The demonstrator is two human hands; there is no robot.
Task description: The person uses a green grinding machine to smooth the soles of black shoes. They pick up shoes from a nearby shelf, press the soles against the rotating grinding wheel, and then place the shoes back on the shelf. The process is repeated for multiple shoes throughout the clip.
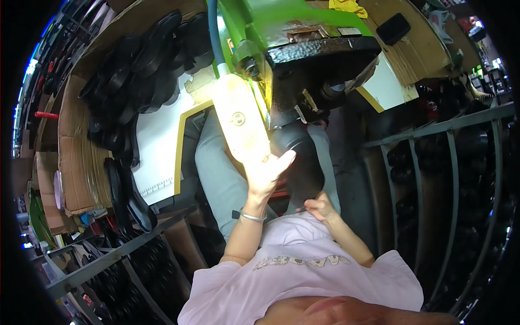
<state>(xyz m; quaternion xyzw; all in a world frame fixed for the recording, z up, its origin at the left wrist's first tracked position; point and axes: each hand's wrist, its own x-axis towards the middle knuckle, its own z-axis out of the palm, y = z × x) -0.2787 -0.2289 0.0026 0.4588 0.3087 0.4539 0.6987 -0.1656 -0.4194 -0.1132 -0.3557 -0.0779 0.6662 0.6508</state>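
One black footwear piece (306, 170) (slightly blurred)

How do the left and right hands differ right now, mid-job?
The left hand is glaringly lit; the right hand is dimmer. The left hand wears a silver bangle at the wrist; the right hand shows none. The left hand is farther from the pale shirt; the right hand is close to it. Both are ungloved.

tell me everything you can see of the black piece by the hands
The black piece looks smooth, perhaps leather, with rounded sides. It extends lengthwise, its far end indistinct at the green machine. The right hand seems to hold its near edge; whether the left hand touches it is unclear. Blur hides detail.
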